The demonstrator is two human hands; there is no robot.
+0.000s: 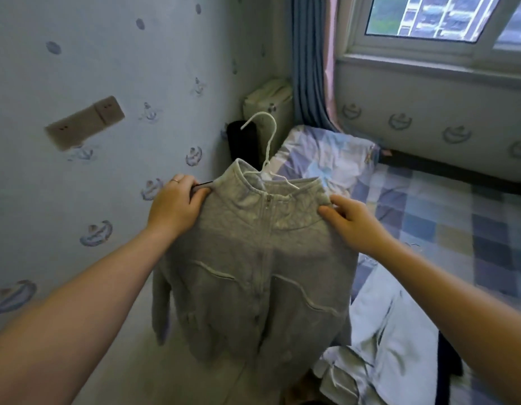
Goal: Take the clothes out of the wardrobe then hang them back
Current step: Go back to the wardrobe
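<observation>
Left hand (176,204) curled round one shoulder of a grey zip jacket (253,273), right hand (351,222) pinching the other. Held up in the air between wall (107,68) and bed (428,214), zipped front toward the camera. White hanger (266,147) inside the collar, hook upward. Pale garment (385,331) lying on the bed.

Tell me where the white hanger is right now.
Head view, centre: the white hanger sits in the collar of the grey zip jacket, hook sticking up, between the left hand and right hand.
</observation>
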